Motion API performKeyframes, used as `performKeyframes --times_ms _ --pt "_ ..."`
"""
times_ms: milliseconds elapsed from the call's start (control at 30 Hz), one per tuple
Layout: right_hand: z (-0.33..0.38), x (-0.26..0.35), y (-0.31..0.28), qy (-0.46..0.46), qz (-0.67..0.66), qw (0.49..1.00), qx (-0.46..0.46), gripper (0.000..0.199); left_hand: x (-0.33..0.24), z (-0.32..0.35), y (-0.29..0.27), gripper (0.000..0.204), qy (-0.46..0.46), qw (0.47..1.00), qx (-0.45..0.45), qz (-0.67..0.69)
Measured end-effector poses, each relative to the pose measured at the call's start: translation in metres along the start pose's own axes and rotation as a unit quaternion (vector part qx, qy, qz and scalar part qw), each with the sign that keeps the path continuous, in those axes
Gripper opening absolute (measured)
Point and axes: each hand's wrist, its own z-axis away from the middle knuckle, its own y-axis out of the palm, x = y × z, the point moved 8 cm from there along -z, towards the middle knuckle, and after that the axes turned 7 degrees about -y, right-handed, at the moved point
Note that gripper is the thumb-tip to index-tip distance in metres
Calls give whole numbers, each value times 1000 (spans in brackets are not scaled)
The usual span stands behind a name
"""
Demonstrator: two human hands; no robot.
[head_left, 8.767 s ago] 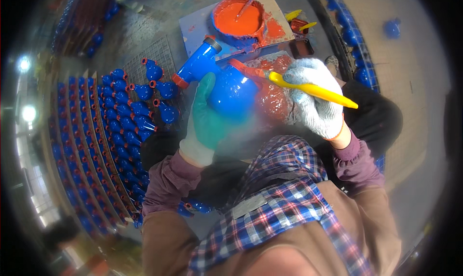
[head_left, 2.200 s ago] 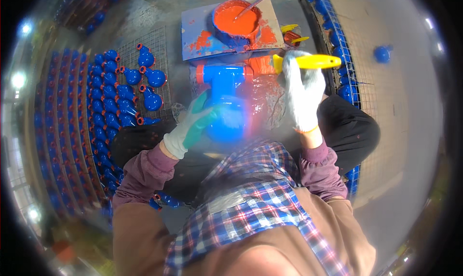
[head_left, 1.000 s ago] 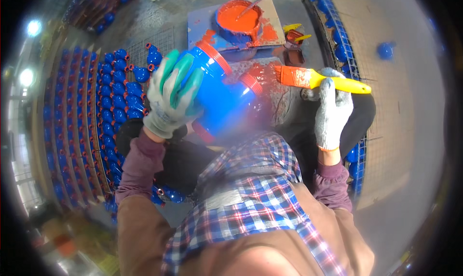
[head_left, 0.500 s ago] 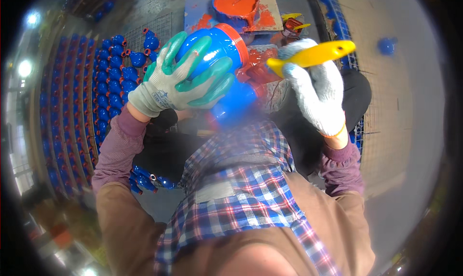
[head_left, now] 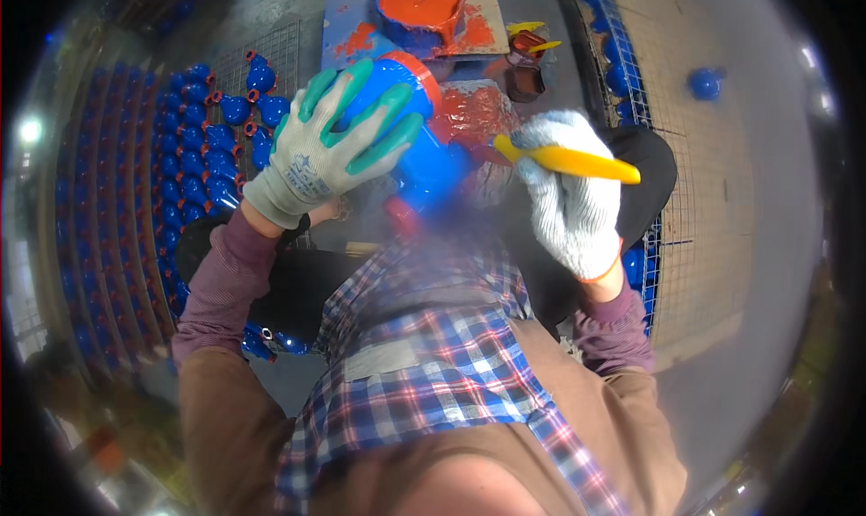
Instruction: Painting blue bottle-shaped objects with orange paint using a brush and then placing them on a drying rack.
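A glossy blue pipe fitting [head_left: 433,166] with orange-red ends is in front of my lap. My left hand [head_left: 334,146], in a grey and green glove, is spread over its upper left side and grips it. The fitting's lower part is blurred. In a white knit glove, my right hand [head_left: 570,200] is closed around a yellow-handled paintbrush [head_left: 586,162]. The front of the brush points left, toward the fitting's reddish right-hand end; its bristles I cannot make out.
Beyond the fitting, a pot of orange-red paint [head_left: 419,9] stands on a paint-smeared board [head_left: 487,20]. Small dark containers [head_left: 525,83] with yellow handles sit beside it. Rows of blue fittings [head_left: 191,164] fill the left; wire mesh racks [head_left: 663,92] run along the right.
My right hand and the brush have moved down, and the handle now slopes down to the right. The fitting has turned slightly in my left hand's grip. The whole view has shifted a little.
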Motion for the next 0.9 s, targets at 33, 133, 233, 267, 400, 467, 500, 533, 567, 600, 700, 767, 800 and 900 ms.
performKeyframes --times_ms 33,133,233,267,400,467,500,533,567,600,700,767,800,900 --pt "0 1 -1 21 -8 1000 3 21 1 1 4 56 -20 1000 17 0" --pt "14 1 -4 34 27 998 -39 23 4 9 7 62 -107 992 37 47" --pt "27 1 -4 51 52 995 -70 24 3 20 11 67 -168 982 22 82" --pt "30 1 -2 60 64 995 -53 24 4 24 12 69 -201 975 12 97" --pt "47 -1 3 100 62 989 -90 23 -4 36 18 76 -296 946 1 134" --pt "50 2 7 83 80 989 -92 23 -15 39 22 79 -319 938 -3 138" --pt "50 1 10 90 81 988 -93 23 -16 44 25 81 -354 921 -10 162" --pt "50 2 11 86 79 989 -91 23 -19 48 27 82 -390 901 -16 188" --pt "49 3 12 81 91 989 -83 23 -22 49 28 86 -413 887 -12 206" --pt "48 3 14 76 104 989 -75 23 -29 48 28 86 -415 887 -15 203" --pt "47 -2 18 54 112 990 -72 25 -37 52 40 89 -512 810 -14 284" --pt "44 -3 28 41 111 991 -58 26 -42 74 60 88 -558 748 -14 360" --pt "39 -4 32 31 115 992 -46 27 -45 86 75 86 -593 677 -11 436" --pt "26 -14 44 28 102 994 -13 28 -45 75 78 66 -612 497 -41 614"
